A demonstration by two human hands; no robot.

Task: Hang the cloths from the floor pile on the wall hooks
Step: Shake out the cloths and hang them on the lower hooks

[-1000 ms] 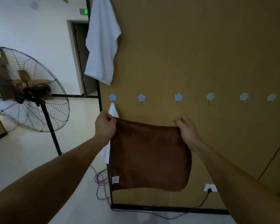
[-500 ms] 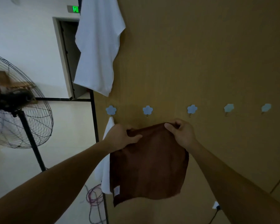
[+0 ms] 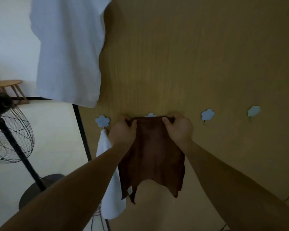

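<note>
The wooden wall panel [image 3: 190, 55] fills the view from twelve to five o'clock. Two cloths already hang on it: a large white cloth [image 3: 68, 52] at eleven o'clock, its hook out of view, and a small white cloth [image 3: 104, 147] at seven o'clock, under the first flower hook [image 3: 102, 120]. The brown cloth [image 3: 153, 152] is at centre, its top edge bunched against the second hook [image 3: 150, 115] and mostly hiding it; I cannot tell whether it has caught. The left hand [image 3: 123, 132] and right hand [image 3: 179, 129] each pinch that edge with curled fingers. The floor pile is out of view, so what is left is unknown. Toward three o'clock, free hooks [image 3: 207, 114] stand well apart with bare panel between them. Toward nine o'clock, the panel's black edge [image 3: 81, 130] and the small white cloth, which the brown one overlaps, leave little room.
</note>
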